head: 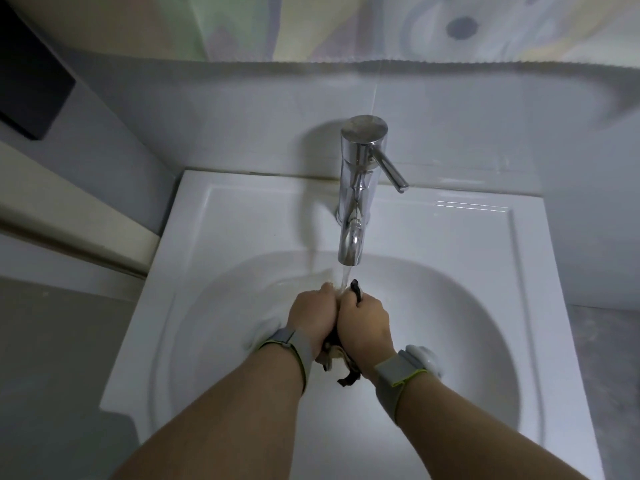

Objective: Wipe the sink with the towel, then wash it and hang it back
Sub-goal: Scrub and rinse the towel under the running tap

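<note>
Over the bowl of the white sink [450, 306], my left hand [311, 315] and my right hand [365, 325] are pressed together, both gripping a bunched towel [334, 356]. Most of the towel is hidden inside my fists; pale folds and a dark edge show below my wrists, and a dark tip sticks up above my right hand. Water runs from the chrome tap [356, 209] onto the top of my hands. The tap's lever [389, 171] points to the right.
White tiled wall stands behind the sink, with a patterned curtain [381, 26] hanging above it. A dark panel [31, 81] and a beige ledge lie at the left. Grey counter borders the sink on both sides. Both wrists wear grey bands.
</note>
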A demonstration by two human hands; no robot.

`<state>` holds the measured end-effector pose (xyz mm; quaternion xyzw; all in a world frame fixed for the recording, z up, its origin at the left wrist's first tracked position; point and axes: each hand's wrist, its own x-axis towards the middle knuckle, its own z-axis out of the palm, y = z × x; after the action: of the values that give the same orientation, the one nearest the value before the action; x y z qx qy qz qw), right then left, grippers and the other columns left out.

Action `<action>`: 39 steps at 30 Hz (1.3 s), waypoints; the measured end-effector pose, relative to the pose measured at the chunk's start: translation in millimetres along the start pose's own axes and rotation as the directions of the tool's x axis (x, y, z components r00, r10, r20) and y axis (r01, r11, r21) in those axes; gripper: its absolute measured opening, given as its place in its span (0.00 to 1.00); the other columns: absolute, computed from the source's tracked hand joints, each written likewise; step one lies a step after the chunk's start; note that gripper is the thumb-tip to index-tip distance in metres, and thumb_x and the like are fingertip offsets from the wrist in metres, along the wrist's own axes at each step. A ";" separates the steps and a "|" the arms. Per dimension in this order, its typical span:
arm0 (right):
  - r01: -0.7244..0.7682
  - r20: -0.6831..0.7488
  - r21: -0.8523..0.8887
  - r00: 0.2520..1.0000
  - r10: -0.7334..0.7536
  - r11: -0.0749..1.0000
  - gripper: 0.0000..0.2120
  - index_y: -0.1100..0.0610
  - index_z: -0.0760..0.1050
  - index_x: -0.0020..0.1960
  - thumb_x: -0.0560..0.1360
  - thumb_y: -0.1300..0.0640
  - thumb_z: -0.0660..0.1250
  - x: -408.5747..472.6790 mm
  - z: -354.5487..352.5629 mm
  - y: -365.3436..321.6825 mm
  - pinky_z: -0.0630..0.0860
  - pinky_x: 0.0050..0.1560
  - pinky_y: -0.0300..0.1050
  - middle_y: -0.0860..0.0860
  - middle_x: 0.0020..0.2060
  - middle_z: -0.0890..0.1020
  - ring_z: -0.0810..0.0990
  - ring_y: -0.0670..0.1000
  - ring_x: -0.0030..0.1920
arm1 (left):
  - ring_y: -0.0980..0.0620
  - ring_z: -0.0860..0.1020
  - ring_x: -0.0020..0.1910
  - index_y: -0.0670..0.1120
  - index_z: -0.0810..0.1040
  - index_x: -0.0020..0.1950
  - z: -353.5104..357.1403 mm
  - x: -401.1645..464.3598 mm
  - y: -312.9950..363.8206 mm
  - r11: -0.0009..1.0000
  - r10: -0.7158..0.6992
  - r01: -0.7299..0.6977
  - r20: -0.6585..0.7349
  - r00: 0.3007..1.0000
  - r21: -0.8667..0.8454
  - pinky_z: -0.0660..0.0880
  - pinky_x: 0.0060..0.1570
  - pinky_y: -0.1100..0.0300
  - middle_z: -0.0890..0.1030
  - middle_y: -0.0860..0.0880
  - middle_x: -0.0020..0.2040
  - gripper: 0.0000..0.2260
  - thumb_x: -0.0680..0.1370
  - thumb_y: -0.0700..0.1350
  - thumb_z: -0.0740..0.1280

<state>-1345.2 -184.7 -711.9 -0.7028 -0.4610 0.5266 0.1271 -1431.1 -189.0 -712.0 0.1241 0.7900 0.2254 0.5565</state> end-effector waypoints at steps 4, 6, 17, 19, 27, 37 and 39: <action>-0.120 0.147 0.018 0.982 0.116 0.993 0.20 0.61 0.78 0.42 0.79 0.47 0.56 17.1 -5.9 5.8 0.78 0.46 0.53 0.56 0.39 0.82 0.80 0.55 0.41 | 0.46 0.83 0.43 0.43 0.83 0.48 -8.9 -4.5 -6.5 0.998 -0.068 0.065 0.131 0.989 0.024 0.82 0.45 0.55 0.85 0.44 0.44 0.26 0.76 0.65 0.62; -0.201 0.243 0.106 0.955 0.171 0.974 0.25 0.60 0.79 0.50 0.77 0.39 0.57 22.9 -15.2 7.7 0.80 0.47 0.53 0.56 0.44 0.84 0.82 0.56 0.44 | 0.52 0.83 0.32 0.43 0.84 0.51 -20.9 -9.1 -6.7 0.996 -0.087 0.090 0.281 0.956 0.004 0.77 0.28 0.64 0.85 0.47 0.40 0.24 0.71 0.63 0.72; -0.140 0.208 0.079 0.971 0.121 0.987 0.08 0.58 0.77 0.51 0.80 0.54 0.62 27.2 -30.7 12.9 0.83 0.43 0.52 0.57 0.45 0.82 0.83 0.57 0.43 | 0.37 0.81 0.37 0.37 0.77 0.53 -55.3 2.8 -11.7 0.992 -0.106 0.120 0.305 0.946 -0.028 0.80 0.40 0.42 0.80 0.34 0.47 0.08 0.74 0.33 0.67; 0.000 0.097 -0.117 0.995 0.012 0.993 0.08 0.55 0.75 0.53 0.81 0.54 0.58 26.9 -28.0 16.4 0.79 0.54 0.54 0.53 0.49 0.81 0.80 0.57 0.50 | 0.35 0.80 0.35 0.38 0.75 0.53 -54.5 1.4 -10.9 0.989 -0.075 0.110 0.305 0.949 -0.099 0.79 0.34 0.41 0.78 0.32 0.48 0.09 0.75 0.29 0.61; -0.138 0.212 0.378 0.975 0.059 0.916 0.13 0.58 0.79 0.51 0.78 0.49 0.63 -2.8 -11.5 3.6 0.80 0.54 0.60 0.60 0.48 0.84 0.83 0.60 0.50 | 0.46 0.80 0.31 0.48 0.79 0.47 -50.1 -5.9 -10.1 0.962 -0.063 0.142 0.316 0.947 -0.233 0.75 0.29 0.59 0.80 0.44 0.40 0.10 0.77 0.53 0.67; 0.165 -0.071 0.019 0.984 -0.163 0.986 0.19 0.55 0.77 0.46 0.81 0.44 0.55 -26.9 6.5 -3.1 0.80 0.44 0.47 0.50 0.38 0.81 0.81 0.49 0.39 | 0.42 0.83 0.49 0.43 0.84 0.49 -14.0 -9.9 -10.3 0.981 -0.021 0.060 0.204 0.979 -0.185 0.80 0.53 0.47 0.86 0.42 0.48 0.20 0.78 0.58 0.62; 0.184 -0.067 -0.042 0.980 -0.186 0.982 0.19 0.58 0.77 0.45 0.82 0.47 0.55 -21.0 1.4 -1.0 0.79 0.45 0.49 0.52 0.37 0.82 0.81 0.51 0.39 | 0.42 0.83 0.44 0.44 0.84 0.48 -9.5 -12.6 -8.2 0.987 -0.015 0.044 0.184 0.983 -0.154 0.81 0.45 0.49 0.85 0.42 0.44 0.20 0.78 0.58 0.62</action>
<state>-1347.3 -201.0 -698.8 -0.6773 -0.5287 0.4791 0.1794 -1435.1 -203.8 -703.1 0.0880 0.7174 0.2664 0.6376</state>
